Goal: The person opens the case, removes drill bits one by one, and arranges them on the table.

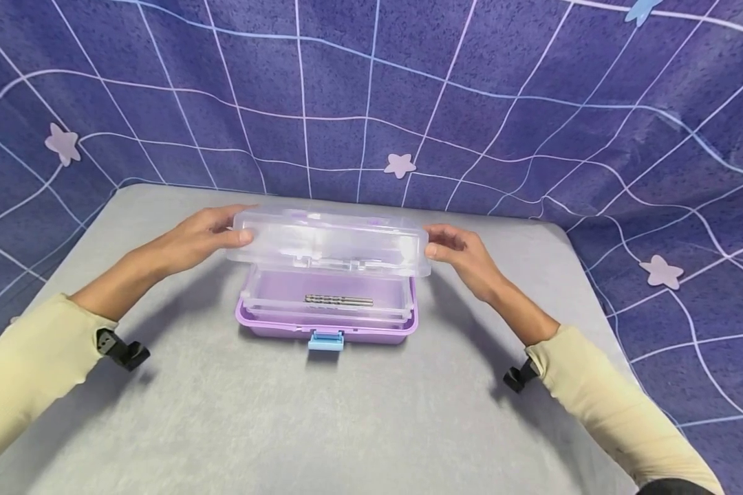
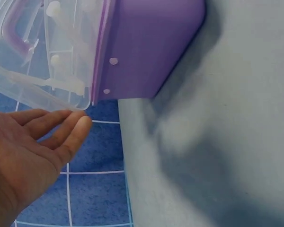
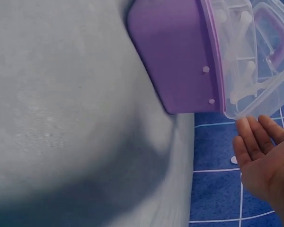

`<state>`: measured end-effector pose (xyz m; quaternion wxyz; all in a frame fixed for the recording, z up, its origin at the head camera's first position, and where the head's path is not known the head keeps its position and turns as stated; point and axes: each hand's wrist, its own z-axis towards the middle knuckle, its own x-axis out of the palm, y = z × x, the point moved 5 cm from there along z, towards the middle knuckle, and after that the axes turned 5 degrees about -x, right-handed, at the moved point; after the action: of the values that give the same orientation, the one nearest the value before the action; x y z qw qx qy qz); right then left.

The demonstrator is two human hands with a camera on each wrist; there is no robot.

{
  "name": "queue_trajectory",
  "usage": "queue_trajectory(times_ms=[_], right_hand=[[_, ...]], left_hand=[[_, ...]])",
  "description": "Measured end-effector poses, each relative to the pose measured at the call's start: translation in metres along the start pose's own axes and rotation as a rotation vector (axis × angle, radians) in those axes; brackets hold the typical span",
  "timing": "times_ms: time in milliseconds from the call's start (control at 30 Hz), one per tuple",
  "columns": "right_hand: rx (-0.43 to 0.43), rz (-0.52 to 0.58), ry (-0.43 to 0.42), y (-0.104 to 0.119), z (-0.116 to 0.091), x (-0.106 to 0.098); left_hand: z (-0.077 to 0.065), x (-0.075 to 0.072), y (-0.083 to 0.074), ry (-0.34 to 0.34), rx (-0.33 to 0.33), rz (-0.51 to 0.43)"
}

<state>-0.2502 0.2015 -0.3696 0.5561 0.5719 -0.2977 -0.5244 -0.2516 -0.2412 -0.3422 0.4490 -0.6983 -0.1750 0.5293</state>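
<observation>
A purple toolbox [image 1: 327,336] with a light blue latch [image 1: 326,340] stands on the table, its clear lid [image 1: 334,237] tilted partway up. My left hand [image 1: 201,234] holds the lid's left end, thumb on the front and fingers toward the back. At the opposite end, my right hand [image 1: 461,253] has its thumb at the lid's corner, fingers behind. Inside the box, a few silvery spiral-fluted drill bits [image 1: 339,300] lie in a translucent tray [image 1: 272,311]. Both wrist views show fingertips along the lid's edge, with white hinged arms [image 2: 61,82] linking tray and lid.
The grey tabletop [image 1: 322,426] spreads around the box. Behind it hangs a dark blue cloth [image 1: 347,89] with a line grid and pale stars. Black wrist mounts [image 1: 122,349] jut from both sleeves over the table.
</observation>
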Motion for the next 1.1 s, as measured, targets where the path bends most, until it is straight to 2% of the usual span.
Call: queue_trajectory(times_ms=[167, 433, 600, 767, 933, 1100], right_hand=[[0.03, -0.004, -0.036, 0.001, 0.008, -0.002], [0.086, 0.08, -0.073, 0.004, 0.027, -0.005], [0.14, 0.109, -0.05, 0.004, 0.04, -0.008], [0.213, 0.142, -0.022, 0.004, 0.053, -0.011], [0.293, 0.116, 0.032, 0.002, 0.068, -0.014], [0.413, 0.129, 0.097, -0.004, 0.08, -0.015]], left_hand=[[0.009, -0.006, 0.001, -0.018, -0.085, 0.013], [0.03, -0.012, 0.002, -0.001, -0.212, -0.16], [0.043, -0.016, -0.002, -0.008, -0.274, -0.213], [0.057, -0.019, -0.007, -0.011, -0.301, -0.256], [0.07, -0.021, -0.008, 0.032, -0.338, -0.265], [0.084, -0.024, -0.004, 0.083, -0.425, -0.246]])
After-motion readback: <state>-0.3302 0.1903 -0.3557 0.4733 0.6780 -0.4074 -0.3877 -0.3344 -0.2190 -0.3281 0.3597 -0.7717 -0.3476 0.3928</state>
